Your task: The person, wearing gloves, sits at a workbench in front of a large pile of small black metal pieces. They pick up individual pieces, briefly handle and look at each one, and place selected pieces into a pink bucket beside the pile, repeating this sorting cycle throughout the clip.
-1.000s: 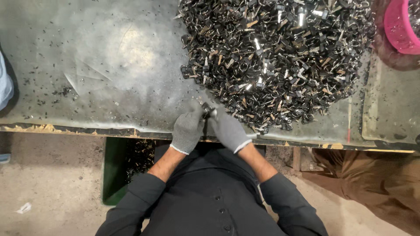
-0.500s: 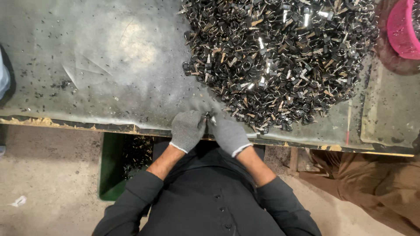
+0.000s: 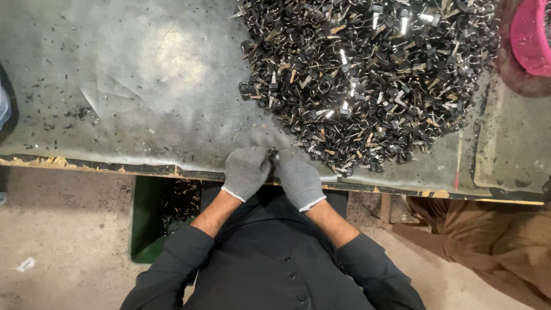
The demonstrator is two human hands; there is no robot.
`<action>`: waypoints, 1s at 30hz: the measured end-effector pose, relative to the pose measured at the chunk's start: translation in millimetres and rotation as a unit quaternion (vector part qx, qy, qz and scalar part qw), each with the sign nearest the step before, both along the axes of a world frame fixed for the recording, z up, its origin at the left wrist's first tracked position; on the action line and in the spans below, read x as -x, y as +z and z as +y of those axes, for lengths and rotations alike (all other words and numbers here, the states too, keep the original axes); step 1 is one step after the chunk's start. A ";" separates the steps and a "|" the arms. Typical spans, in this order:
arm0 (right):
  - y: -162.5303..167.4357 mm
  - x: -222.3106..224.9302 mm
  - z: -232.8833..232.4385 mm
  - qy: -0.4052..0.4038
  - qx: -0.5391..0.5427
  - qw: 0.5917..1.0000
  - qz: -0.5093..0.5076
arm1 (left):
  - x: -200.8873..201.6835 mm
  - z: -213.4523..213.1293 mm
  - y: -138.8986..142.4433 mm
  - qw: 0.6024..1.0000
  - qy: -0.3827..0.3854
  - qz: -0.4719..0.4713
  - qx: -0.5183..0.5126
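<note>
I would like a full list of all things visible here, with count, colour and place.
metal parts: one big pile, black and silver, table top right
table: one, grey-green, across the top
basket: one, pink, top right corner
bin: one, green, under the table edge, some parts inside
small part: one, dark, between both hands at the table edge
floor: beige, bottom left
left hand: grey glove, on the small part
right hand: grey glove, on the small part

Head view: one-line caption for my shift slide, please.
Gloved left hand and right hand pinch a small dark part beside a metal-parts heap.
</note>
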State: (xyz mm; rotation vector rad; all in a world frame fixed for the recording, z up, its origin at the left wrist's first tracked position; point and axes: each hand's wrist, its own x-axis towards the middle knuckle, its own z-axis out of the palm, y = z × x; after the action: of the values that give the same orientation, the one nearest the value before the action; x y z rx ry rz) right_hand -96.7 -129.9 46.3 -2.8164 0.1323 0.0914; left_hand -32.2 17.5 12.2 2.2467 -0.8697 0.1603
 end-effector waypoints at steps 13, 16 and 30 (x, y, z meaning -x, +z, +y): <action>3.7 -17.5 -13.4 -0.021 -0.045 0.980 0.192 | -10.3 1.4 15.9 0.998 -0.004 0.034 -0.046; 10.5 -15.6 -14.4 -0.033 -0.065 0.973 0.218 | -30.9 20.2 56.9 0.947 -0.048 0.204 -0.243; 21.6 -8.0 -7.2 -0.033 -0.117 0.983 0.135 | -101.4 -45.2 65.5 0.995 0.049 -0.092 -0.001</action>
State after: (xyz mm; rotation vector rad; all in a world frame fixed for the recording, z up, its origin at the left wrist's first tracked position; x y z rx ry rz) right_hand -88.7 -137.1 68.0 -2.5498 0.2581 0.4457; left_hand 69.2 -27.7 77.7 2.3038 -0.8555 0.4187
